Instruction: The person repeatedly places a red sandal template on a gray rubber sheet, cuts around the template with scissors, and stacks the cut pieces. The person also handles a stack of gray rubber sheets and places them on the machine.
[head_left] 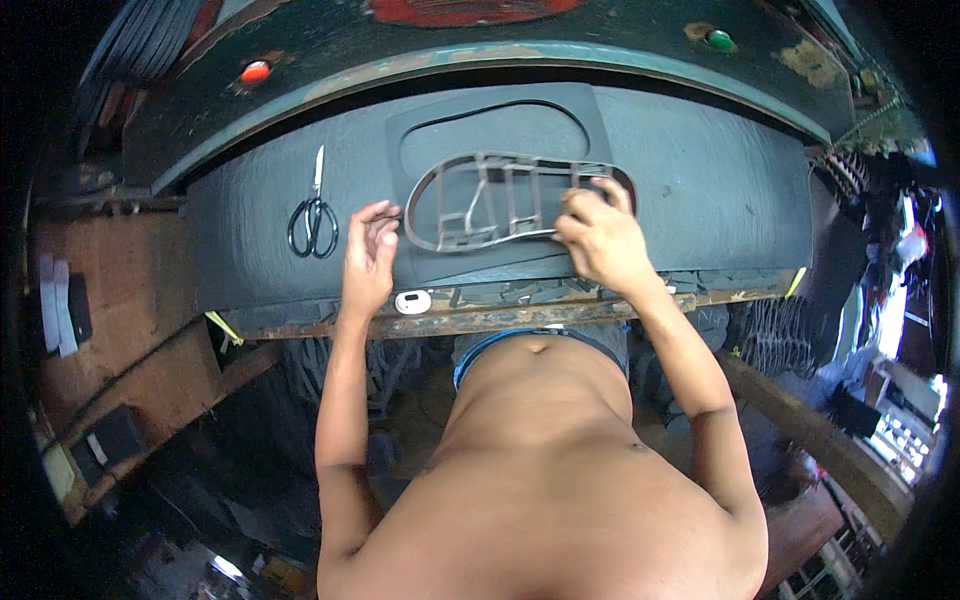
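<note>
My right hand [606, 235] grips the right part of a sole-shaped metal cutting die [510, 197], an outline strip braced by thin crossbars. The die looks slightly blurred, and I cannot tell whether it touches the surface below. Under it lies a dark grey sheet [425, 265], with a sole-shaped cut showing on its far half. Beside the die's left end is my left hand [372, 260], its fingers loosely bent and apart, holding nothing. Black-handled scissors [314, 215] lie farther left, blades pointing away from me.
The dark work surface [715, 190] stretches to both sides, bounded at the back by a machine beam with a red button [256, 72] and a green button [719, 40]. A small white device [412, 302] sits on the near ledge, where dark scraps [540, 293] lie.
</note>
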